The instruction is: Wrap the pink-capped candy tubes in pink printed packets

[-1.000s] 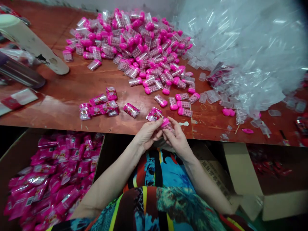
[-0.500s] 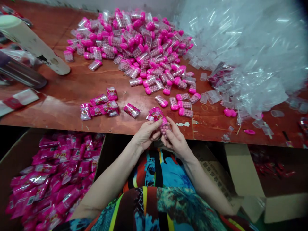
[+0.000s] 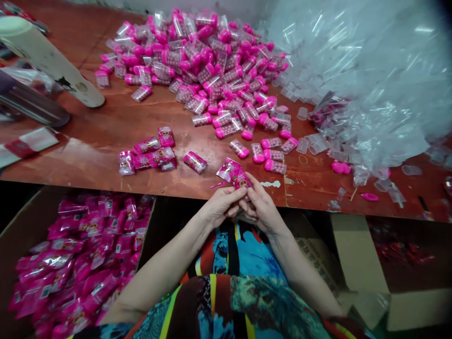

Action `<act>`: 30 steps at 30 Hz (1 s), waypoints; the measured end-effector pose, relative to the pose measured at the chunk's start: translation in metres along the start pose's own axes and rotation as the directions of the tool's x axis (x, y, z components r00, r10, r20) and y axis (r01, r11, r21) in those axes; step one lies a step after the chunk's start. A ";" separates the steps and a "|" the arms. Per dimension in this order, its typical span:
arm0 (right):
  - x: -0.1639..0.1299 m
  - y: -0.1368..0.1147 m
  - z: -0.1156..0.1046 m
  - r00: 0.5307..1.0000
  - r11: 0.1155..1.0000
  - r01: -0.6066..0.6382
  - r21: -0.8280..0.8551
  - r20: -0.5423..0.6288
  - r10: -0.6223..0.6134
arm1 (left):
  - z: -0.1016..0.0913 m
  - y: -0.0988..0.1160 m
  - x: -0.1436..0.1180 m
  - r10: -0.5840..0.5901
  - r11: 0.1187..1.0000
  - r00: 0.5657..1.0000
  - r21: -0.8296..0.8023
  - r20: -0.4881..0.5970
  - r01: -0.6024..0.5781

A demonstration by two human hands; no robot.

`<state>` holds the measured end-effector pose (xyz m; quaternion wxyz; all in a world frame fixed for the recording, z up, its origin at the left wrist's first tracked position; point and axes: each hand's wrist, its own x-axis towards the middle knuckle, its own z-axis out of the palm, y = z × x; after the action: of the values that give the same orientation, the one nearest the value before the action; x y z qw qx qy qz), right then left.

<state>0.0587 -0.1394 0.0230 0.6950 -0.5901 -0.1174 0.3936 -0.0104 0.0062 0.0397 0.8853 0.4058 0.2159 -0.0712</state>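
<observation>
My left hand (image 3: 219,205) and my right hand (image 3: 260,206) meet at the near edge of the red-brown table (image 3: 88,150). Together they grip a small candy container with a pink printed sleeve (image 3: 240,179) over it. The container itself is mostly hidden by the sleeve and my fingers. A second printed sleeve (image 3: 226,168) lies on the table just beyond my fingertips. A few sleeved containers (image 3: 148,154) lie grouped to the left, one more sleeved container (image 3: 194,161) closer in.
A big heap of pink-capped clear candy containers (image 3: 208,61) fills the table's far middle. Clear plastic film (image 3: 367,80) piles up at right. A cardboard box of pink packs (image 3: 77,263) sits below left, another box (image 3: 367,268) below right. A white roll (image 3: 45,61) lies far left.
The pink sleeve has slid down over the container held in both hands, covering the pink cap and candies that showed earlier. My hands stayed at the table edge.
</observation>
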 end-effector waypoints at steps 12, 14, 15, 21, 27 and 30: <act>0.016 0.024 0.000 0.993 0.997 -0.081 0.012 0.087 0.080 | -0.023 -0.008 -0.005 0.046 0.992 0.999 0.118 0.003 -0.047; 0.017 0.016 -0.008 0.999 0.996 -0.005 -0.095 0.044 0.009 | -0.031 0.002 -0.015 0.109 0.989 0.992 0.111 -0.061 -0.101; 0.019 0.009 -0.015 0.997 0.982 0.070 -0.173 -0.012 -0.074 | -0.036 0.011 -0.021 0.159 0.984 0.979 0.098 -0.124 -0.148; 0.034 -0.027 -0.090 0.728 0.407 0.190 -0.893 -0.150 -0.669 | -0.075 0.057 -0.043 0.346 0.915 0.745 0.029 -0.570 -0.402; 0.040 -0.018 -0.094 0.786 -0.063 -0.166 -0.984 -0.093 -0.611 | -0.051 0.027 0.003 0.657 0.469 0.747 0.832 -0.103 -0.297; 0.039 -0.018 -0.086 0.789 -0.107 -0.200 -0.974 -0.095 -0.606 | -0.037 0.018 0.024 0.548 -0.043 0.824 0.988 0.145 -0.145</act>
<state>0.1460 -0.1757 0.0043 0.0931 -0.9522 -0.2623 -0.1263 0.0047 0.0467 0.0206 0.3100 0.9377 0.1258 0.0940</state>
